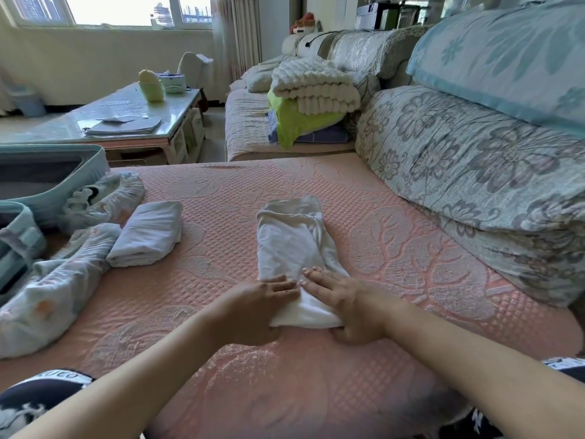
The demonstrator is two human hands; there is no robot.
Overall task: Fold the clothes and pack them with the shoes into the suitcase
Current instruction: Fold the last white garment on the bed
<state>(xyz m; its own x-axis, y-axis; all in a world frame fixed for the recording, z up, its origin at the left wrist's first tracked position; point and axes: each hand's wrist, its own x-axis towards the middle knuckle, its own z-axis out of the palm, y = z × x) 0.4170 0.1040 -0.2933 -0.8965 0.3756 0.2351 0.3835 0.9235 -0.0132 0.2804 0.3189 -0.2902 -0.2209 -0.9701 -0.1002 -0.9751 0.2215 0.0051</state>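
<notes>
Pressing near end of white garment (292, 245) flat on pink cover (221, 198): left hand (259, 308) and right hand (346, 307) both on it, fingers straight, nothing gripped. Smooth creases outward, square the side edges, then fold it over to match the folded piece (148, 232) near the suitcase (91, 175).

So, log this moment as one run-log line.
step: folding; left hand, right hand: flat on white garment, near end; folded white cloth: left; suitcase: open
</notes>
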